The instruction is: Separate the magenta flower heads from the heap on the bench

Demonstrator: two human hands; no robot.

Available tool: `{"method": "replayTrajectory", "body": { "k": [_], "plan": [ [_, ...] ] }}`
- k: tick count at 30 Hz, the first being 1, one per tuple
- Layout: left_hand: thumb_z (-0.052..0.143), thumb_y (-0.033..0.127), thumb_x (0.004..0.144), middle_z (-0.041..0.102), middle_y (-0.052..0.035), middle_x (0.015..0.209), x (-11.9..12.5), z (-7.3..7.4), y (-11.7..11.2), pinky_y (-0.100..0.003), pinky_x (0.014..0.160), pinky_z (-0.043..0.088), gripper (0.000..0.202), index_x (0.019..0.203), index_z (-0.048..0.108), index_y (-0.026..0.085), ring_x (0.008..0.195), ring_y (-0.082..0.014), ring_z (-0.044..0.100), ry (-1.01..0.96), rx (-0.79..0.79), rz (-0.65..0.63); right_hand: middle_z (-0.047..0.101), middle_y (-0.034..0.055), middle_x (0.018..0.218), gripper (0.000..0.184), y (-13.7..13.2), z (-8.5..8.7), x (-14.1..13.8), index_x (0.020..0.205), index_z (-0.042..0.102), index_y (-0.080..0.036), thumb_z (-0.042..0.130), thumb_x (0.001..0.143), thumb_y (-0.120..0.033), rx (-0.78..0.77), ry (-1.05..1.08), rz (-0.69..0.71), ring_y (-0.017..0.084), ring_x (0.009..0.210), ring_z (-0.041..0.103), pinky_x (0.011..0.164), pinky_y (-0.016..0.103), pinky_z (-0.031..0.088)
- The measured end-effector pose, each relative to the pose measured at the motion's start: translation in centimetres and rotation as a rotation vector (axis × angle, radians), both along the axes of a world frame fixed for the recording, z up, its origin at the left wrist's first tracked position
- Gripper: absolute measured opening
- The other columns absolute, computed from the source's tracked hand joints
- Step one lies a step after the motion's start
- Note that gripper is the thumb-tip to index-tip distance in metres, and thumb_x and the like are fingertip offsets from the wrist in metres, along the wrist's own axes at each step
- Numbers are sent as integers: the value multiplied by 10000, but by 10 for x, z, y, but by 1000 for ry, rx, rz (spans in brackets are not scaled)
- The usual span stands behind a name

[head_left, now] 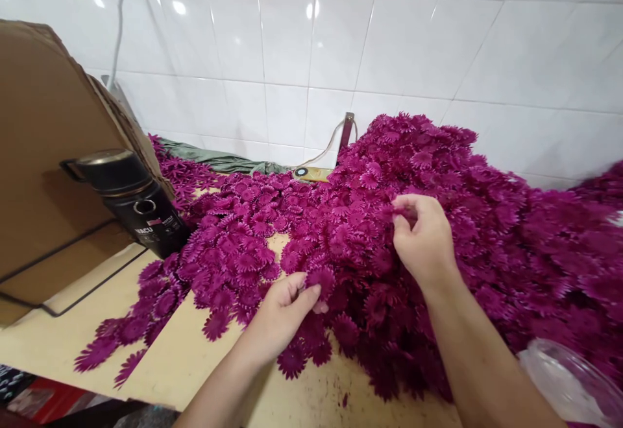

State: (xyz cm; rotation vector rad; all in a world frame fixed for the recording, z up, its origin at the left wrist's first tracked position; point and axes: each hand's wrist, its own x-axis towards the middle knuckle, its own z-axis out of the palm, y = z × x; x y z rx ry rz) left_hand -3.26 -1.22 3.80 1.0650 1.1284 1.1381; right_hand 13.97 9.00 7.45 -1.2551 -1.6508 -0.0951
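Observation:
Between the thumb and fingers of my left hand (289,314) is a magenta artificial flower (321,279), held low over the front of the heap. My right hand (426,240) is closed in a pinch at the face of a tall pile of magenta artificial flowers (409,162). A bit of magenta petal (395,210) shows at its fingertips, and the rest of that piece blends into the pile. Loose flower heads (233,253) spread across the tabletop to the left of both hands.
A black vacuum bottle (141,201) leans at the left, by a cardboard sheet (53,130) and a thin black metal frame (97,288). A clear plastic container (564,376) sits at the lower right. Green cloth (219,155) lies along the tiled wall (287,45).

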Motion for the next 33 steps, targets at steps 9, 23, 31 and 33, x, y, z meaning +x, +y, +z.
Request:
{"method": "replayTrajectory", "body": {
  "k": [9, 23, 31, 33],
  "plan": [
    [538, 452, 713, 498, 27, 496, -2, -10, 17, -221, 537, 353, 350, 527, 494, 158, 489, -92, 434, 54, 70, 21, 567, 100, 1110, 326, -62, -11, -28, 1086, 563, -176, 492, 770, -139, -148, -432, 569, 231, 1043, 476, 909, 433, 410],
    [300, 472, 841, 653, -45, 708, -4, 10, 4, -289, 721, 435, 490, 706, 643, 150, 701, -182, 574, 485, 198, -107, 602, 68, 865, 221, -62, -20, -30, 894, 578, -176, 415, 785, -73, -190, -174, 736, 165, 813, 543, 738, 317, 466],
    [350, 467, 819, 588, -15, 606, -5, 6, 8, -267, 645, 422, 442, 590, 574, 163, 640, -172, 538, 402, 202, -20, 574, 41, 736, 100, -65, -27, -38, 762, 546, -167, 452, 797, -172, -364, 79, 722, 150, 705, 541, 675, 283, 454],
    [399, 430, 808, 583, -5, 631, -5, 4, 9, -252, 637, 410, 367, 595, 551, 172, 653, -162, 530, 413, 241, 52, 567, 38, 741, 96, -65, -27, -40, 762, 541, -164, 459, 800, -197, -421, 131, 739, 148, 711, 538, 680, 277, 451]
  ]
}}
